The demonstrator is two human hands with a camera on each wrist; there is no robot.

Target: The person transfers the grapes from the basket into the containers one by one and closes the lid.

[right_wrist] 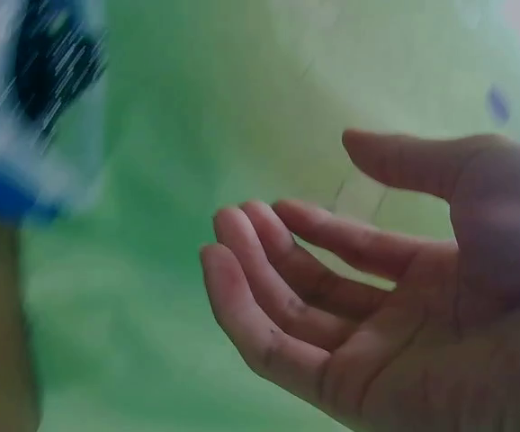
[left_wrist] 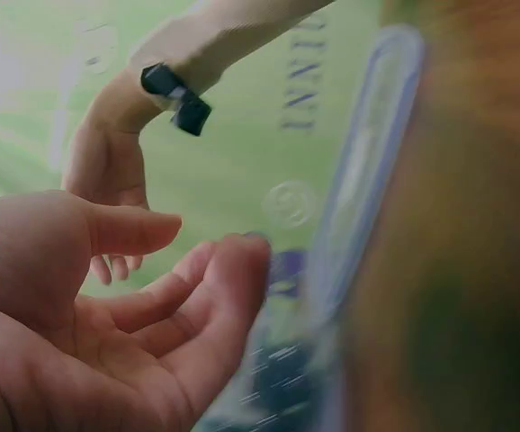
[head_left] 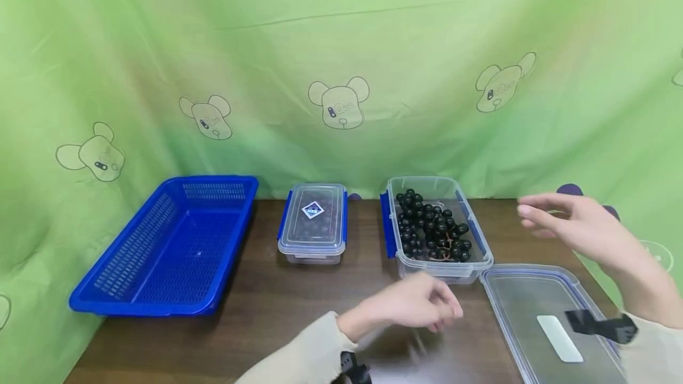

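Observation:
A clear plastic container (head_left: pixel 432 271) with blue side clips stands uncovered at the back right, holding a bunch of black grapes (head_left: pixel 427 224). Its clear lid (head_left: pixel 512 307) lies on the table to the right, partly under my right forearm. My left hand (head_left: pixel 416 301) hovers in front of the container, fingers loosely bent and holding nothing; in the left wrist view its palm and fingertips are bare. To the right of the container my right hand (head_left: pixel 576 218) is raised in the air, and the right wrist view shows relaxed fingers (right_wrist: pixel 287 279) with nothing in them.
A blue plastic basket (head_left: pixel 160 307) stands on the left of the brown table (head_left: pixel 299 313). Between it and the grapes sits a smaller lidded container (head_left: pixel 325 230) with blue clips. A green cloth (head_left: pixel 267 52) with printed mouse-like heads hangs behind the table.

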